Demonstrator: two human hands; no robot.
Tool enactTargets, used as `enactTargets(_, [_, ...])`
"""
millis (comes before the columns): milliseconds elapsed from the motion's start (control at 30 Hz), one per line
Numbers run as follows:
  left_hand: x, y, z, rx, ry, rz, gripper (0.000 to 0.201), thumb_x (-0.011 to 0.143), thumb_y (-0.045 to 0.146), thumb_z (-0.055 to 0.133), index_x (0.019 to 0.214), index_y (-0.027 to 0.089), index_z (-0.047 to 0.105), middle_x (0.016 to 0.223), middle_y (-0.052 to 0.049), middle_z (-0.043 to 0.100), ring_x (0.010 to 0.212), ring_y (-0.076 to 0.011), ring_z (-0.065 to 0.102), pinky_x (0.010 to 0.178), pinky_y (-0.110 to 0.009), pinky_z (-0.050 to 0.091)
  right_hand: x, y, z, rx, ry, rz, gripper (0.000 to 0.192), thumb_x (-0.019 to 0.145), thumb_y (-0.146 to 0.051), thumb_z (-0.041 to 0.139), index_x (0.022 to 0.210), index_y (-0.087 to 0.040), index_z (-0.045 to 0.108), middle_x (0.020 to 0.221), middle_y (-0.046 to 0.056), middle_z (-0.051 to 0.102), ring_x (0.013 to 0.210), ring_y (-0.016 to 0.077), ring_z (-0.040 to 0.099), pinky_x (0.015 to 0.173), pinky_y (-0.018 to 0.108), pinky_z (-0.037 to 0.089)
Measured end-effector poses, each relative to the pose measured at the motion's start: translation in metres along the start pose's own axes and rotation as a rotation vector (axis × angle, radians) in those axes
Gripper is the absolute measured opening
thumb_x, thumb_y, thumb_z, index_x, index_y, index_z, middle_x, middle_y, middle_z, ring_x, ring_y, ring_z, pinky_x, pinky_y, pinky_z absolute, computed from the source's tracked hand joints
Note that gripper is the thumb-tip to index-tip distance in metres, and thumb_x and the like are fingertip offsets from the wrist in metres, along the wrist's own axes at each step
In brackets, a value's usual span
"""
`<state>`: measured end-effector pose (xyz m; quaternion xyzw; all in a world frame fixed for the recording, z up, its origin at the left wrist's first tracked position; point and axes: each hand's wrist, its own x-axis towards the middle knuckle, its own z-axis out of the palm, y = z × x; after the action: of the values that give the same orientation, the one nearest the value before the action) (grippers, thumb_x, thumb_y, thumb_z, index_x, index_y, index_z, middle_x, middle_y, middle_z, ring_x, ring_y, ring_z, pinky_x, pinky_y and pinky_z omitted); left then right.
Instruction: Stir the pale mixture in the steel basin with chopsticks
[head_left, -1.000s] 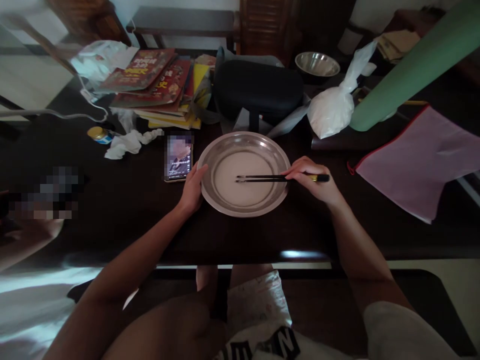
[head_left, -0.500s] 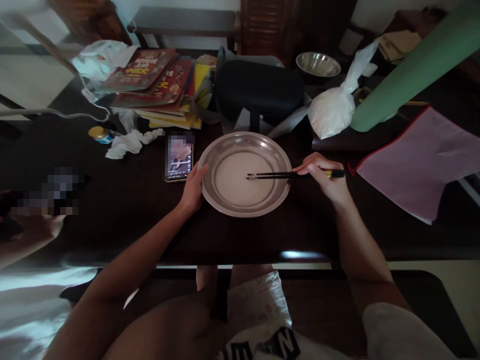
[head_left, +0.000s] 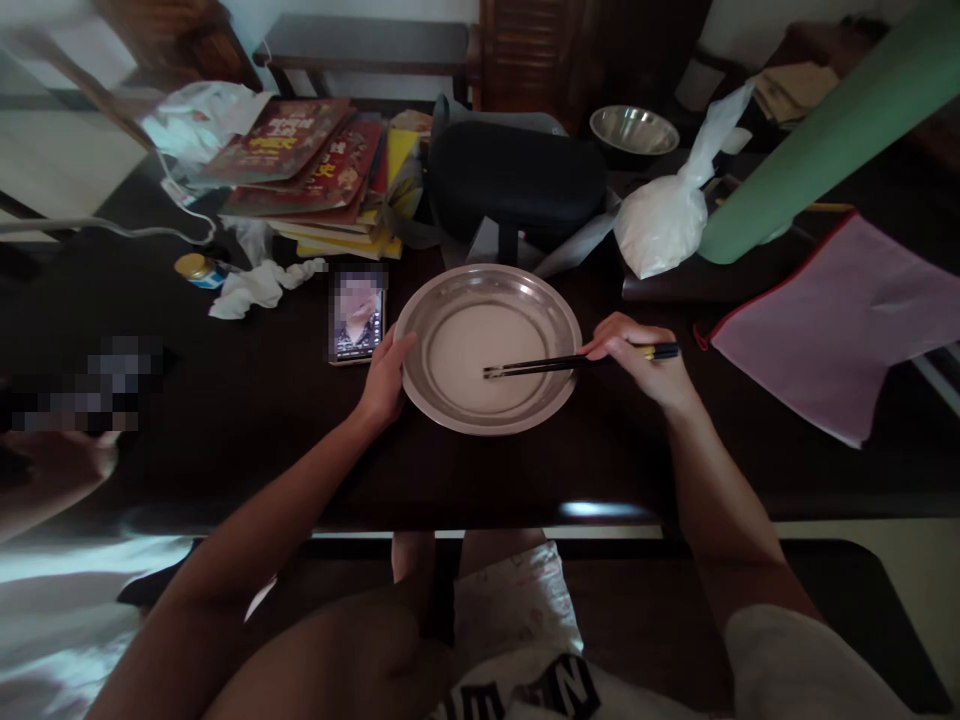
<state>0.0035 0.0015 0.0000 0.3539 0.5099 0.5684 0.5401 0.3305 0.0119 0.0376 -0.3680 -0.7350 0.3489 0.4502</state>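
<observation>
The right hand pinches black wooden-looking chopsticks, tips close together, inside the round silver metal basin on the dark table. The left hand clasps the basin's left rim.

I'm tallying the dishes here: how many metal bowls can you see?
2. The near metal bowl is held at its rim by the left hand; the far metal bowl sits right of the black case. More could be hidden behind it.

Basin on table, 2 chopsticks partly inside, phone left, case behind
</observation>
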Motion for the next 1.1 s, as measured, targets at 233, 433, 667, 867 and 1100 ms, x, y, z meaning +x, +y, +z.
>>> enactTargets(233, [0.0013,-0.0019,-0.0009,0.001,0.011,-0.001,0.025,0.077,0.032,0.068,0.098,0.018,0.069,0.095,-0.005,0.077,0.094,-0.0246,0.073,0.079,-0.032,0.060,-0.0005,0.0015,-0.0001,-0.039,0.077,-0.021,0.022,0.094,-0.040,0.064,0.081,-0.030,0.080,0.083,0.002,0.079,0.081,0.0190,0.068,0.078,0.038,0.053])
enactTargets(433, [0.0008,-0.0018,-0.0008,0.007,-0.001,0.019,0.023,0.077,0.030,0.067,0.098,0.019,0.070,0.097,-0.005,0.077,0.099,-0.0256,0.072,0.080,-0.033,0.061,0.0005,0.0010,0.0024,-0.035,-0.036,-0.029,0.020,0.091,-0.042,0.067,0.081,-0.031,0.080,0.085,0.002,0.080,0.085,0.0203,0.068,0.081,0.040,0.054])
enactTargets(667, [0.0012,-0.0026,-0.0014,0.015,-0.006,0.010,0.022,0.078,0.030,0.066,0.097,0.019,0.069,0.095,-0.006,0.075,0.098,-0.0258,0.072,0.081,-0.035,0.061,-0.0015,0.0024,-0.0019,0.029,0.065,-0.001,0.025,0.096,-0.036,0.062,0.080,-0.029,0.080,0.080,0.001,0.077,0.078,0.0171,0.068,0.076,0.036,0.052])
enactTargets(867, [0.0004,-0.0013,-0.0005,0.021,0.005,0.032,0.023,0.079,0.031,0.066,0.098,0.018,0.069,0.095,-0.006,0.075,0.100,-0.0260,0.072,0.079,-0.033,0.060,-0.0002,0.0026,0.0017,-0.037,-0.036,-0.039,0.014,0.091,-0.037,0.069,0.086,-0.031,0.080,0.089,0.002,0.080,0.089,0.0193,0.068,0.083,0.038,0.052])
enactTargets(1100, [0.0017,-0.0031,-0.0017,0.022,-0.009,0.022,0.027,0.078,0.034,0.068,0.100,0.019,0.069,0.098,-0.006,0.076,0.102,-0.0268,0.071,0.083,-0.035,0.060,-0.0004,0.0016,-0.0005,0.003,0.006,-0.007,0.022,0.094,-0.040,0.065,0.081,-0.030,0.080,0.081,0.002,0.079,0.080,0.0183,0.066,0.077,0.037,0.052])
